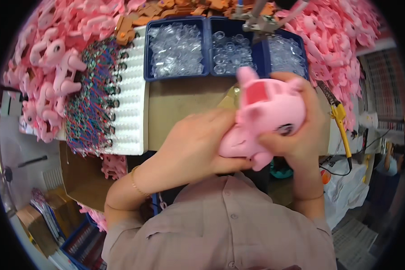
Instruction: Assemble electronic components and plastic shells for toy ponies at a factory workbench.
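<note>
Between my two hands is a pink plastic toy animal (pixel 274 108), held up over the near edge of the bench. It has a rounded head with a dark printed eye and a red patch near one ear. My left hand (pixel 202 139) is closed round its body. My right hand (pixel 308 121) grips the head from the right side, the thumb beneath the eye and the fingers partly hidden behind it. The toy and my hands are slightly blurred.
Blue trays (pixel 207 47) of clear plastic parts stand ahead. Wired components (pixel 94 99) lie on a white ribbed tray (pixel 132 103) at left. Pink toy parts heap at left (pixel 54 67) and right (pixel 333 40). A yellow-handled soldering iron (pixel 340 119) rests at right, below a metal fixture (pixel 261 22).
</note>
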`<state>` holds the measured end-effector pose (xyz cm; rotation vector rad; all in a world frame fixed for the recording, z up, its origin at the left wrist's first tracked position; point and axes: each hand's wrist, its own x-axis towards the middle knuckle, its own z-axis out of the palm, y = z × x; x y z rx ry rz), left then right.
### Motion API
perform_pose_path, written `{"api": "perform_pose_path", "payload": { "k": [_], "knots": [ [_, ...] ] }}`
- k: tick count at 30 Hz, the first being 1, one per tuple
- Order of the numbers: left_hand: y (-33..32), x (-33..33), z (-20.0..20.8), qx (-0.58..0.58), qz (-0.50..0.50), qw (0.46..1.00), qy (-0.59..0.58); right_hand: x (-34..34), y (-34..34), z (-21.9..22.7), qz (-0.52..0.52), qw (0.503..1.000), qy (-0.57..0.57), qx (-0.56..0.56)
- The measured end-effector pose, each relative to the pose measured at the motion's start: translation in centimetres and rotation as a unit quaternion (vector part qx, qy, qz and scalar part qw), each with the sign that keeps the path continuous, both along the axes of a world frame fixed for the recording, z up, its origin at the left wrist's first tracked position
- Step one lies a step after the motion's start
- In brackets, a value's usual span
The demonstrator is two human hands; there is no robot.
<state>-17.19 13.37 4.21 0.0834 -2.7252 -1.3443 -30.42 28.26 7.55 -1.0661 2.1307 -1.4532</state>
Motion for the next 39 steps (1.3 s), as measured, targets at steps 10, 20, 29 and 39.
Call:
{"api": "perform_pose_path", "payload": {
  "k": [10,20,29,39],
  "knots": [
    [0.6,1.0,-2.9,0.416,0.124,0.899,0.06,0.7,2.2,-3.3,0.068,0.978,-0.185,-0.069],
    [1.7,2.2,-1.7,0.637,0.073,0.74,-0.201,0.3,5.6,-1.9,0.203,0.861,-0.461,0.072],
    [1.7,1.2,0.7,0.532,-0.141,0.713,-0.434,1.2,7.4,-2.3,0.263,0.743,-0.604,0.122],
    [3.3,1.7,0.3,0.577,-0.125,0.675,-0.443,2.9,8.9,-1.5,0.248,0.724,-0.619,0.177]
  ]
}}
